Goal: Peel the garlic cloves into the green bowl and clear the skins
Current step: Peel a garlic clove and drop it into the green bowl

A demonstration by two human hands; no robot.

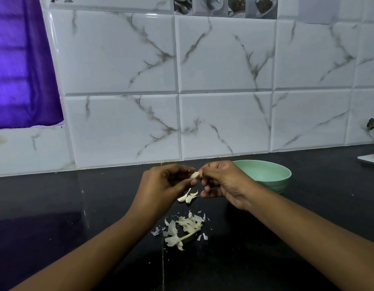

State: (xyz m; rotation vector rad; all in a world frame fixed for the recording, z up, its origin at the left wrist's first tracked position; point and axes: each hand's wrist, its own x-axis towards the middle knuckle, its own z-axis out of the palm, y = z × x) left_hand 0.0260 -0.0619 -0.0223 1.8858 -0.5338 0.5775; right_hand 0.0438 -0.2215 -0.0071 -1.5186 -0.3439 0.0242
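Garlic clove (195, 175) mostly covered by fingertips, pinched between left hand (163, 185) and right hand (223, 181), fingers curled, both above the dark surface (56, 196). Right hand hides part of the green bowl (286, 170) rim. Loose cloves (187, 198) lie beneath; skins (184, 227) nearer.

Even, cool, soft light, no hard shadows. Tiles (118, 55) bright, with thin glare lines on the bevels near the top. Curtain (24, 70) at left glows purple, backlit, and throws a purple sheen on the worktop (56, 206) at its left edge. Worktop is dark and glossy with a faint vertical glint left of centre. Skins (186, 227) and bowl (265, 173) read clearly against it. Clove (195, 175), pinched between left hand (163, 185) and right hand (226, 181), is slightly soft, fingertips smeared. Wide-angle bowing: grout lines curve toward the corners, detail mushy there.
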